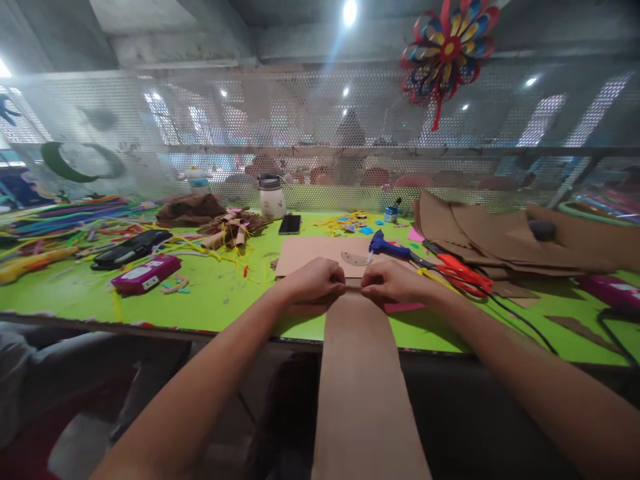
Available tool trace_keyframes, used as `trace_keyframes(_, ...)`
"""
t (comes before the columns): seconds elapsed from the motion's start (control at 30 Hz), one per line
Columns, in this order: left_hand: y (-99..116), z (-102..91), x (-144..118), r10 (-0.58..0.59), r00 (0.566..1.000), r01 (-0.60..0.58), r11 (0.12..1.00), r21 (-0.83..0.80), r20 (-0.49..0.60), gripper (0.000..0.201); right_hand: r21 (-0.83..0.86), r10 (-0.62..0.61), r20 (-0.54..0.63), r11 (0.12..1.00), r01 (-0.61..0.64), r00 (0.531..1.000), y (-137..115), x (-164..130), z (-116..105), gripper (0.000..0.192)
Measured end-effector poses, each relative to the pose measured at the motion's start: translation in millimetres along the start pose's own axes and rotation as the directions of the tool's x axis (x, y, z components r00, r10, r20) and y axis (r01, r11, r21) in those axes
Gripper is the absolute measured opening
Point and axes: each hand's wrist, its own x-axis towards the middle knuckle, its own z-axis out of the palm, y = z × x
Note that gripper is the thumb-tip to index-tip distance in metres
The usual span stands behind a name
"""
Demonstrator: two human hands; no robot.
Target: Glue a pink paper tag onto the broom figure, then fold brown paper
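Left hand [321, 279] and right hand [390, 280] pinching cardboard strip [364, 387], running to 6 o'clock. Glue gun [391, 247] at right hand's 12 o'clock

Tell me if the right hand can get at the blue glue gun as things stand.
Likely yes: the glue gun lies just beyond the right hand, nothing visible between, but that hand is pinching the cardboard strip.

Around me, across the green table [220, 303].
On my left: purple box [147, 274] just beside black case [131, 249]. Farther back, dark phone [290, 225] near pale lidded jar [271, 201]. Perforated screen [295, 127] beyond; multicoloured flower ornament [449, 50] high to my right.
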Motion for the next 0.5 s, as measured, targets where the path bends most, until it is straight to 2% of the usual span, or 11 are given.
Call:
trace_keyframes(0.13, -6, 3.0, 3, 0.043, 0.999, -0.043, 0.999, 0.024, 0.012, 0.018, 0.024, -0.006, 0.038, 1.0, 0.005, 0.999, 7, -1, -3, 0.014)
trace_keyframes(0.3, -4, 3.4, 6, 0.064, 0.998, -0.065, 0.996, 0.065, 0.022, 0.019, -0.011, -0.081, 0.105, 0.996, 0.083, 0.991, 12, -1, -5, 0.016)
trace_keyframes(0.5, 9, 5.2, 5, 0.05, 0.998, -0.052, 0.997, 0.064, 0.027, 0.019, -0.07, -0.094, 0.071, 0.993, 0.099, 0.993, 9, 1, -3, 0.018)
